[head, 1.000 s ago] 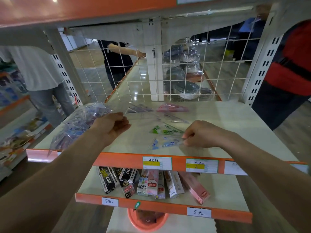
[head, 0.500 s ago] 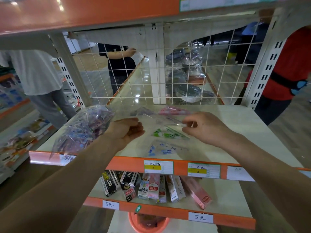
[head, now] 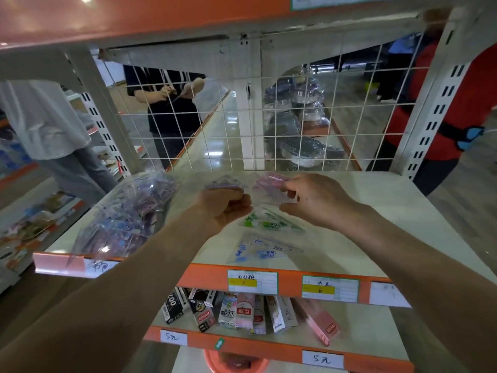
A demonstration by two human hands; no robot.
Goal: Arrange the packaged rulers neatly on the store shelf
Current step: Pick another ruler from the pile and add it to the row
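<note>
Right hand (head: 312, 200) pinches the pink ruler packet (head: 269, 180), lying lengthwise left-right; left hand (head: 223, 208) is curled, grasp unclear

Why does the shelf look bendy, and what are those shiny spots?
In the head view, the wide-angle lens bows the orange shelf edge and the white post; lights glint off the clear bag of ruler packets and the orange shelf above; the pink ruler packet pinched by the right hand looks soft.

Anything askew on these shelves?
Yes. The bulk bag hangs over the front edge of the shelf at left. One level down, a pink box lies slanted away from the row of packs.
</note>
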